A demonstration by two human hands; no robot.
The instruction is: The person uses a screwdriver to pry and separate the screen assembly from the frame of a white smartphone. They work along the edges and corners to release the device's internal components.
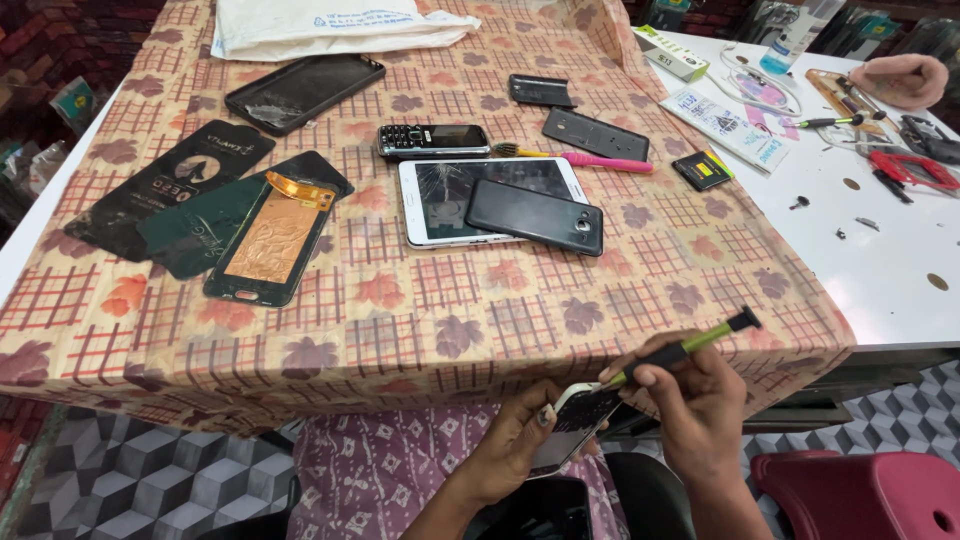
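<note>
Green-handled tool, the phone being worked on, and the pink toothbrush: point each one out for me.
green-handled tool (682,349), head view, middle of its green shaft.
white-edged phone (578,420), head view, dark cracked face above the left hand's fingers.
pink toothbrush (590,159), head view, pink handle on the tablecloth.

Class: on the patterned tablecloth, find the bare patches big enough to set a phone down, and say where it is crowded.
Free: the tablecloth's near strip in front of the white tablet, and the right part below the pink toothbrush. Crowded: the left cluster around the copper-backed phone, and the middle.
</note>
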